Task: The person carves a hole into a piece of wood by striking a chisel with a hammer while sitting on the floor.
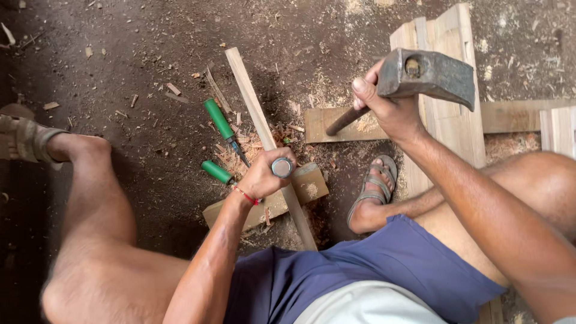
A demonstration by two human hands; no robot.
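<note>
My left hand (262,176) grips a chisel (282,167) held upright, its round metal-capped end facing up, set on a long thin wooden strip (254,108). That strip lies across a short wooden block (309,185) on the dirt floor. Up in the air at the right, my right hand (390,108) holds a hammer (427,73) with a heavy grey iron head and a dark handle, well above and right of the chisel.
Two green-handled chisels (218,119) (216,171) lie on the floor left of the strip, among wood shavings. Wooden planks (447,114) lie at the right. My sandalled feet (375,186) (24,139) rest on either side.
</note>
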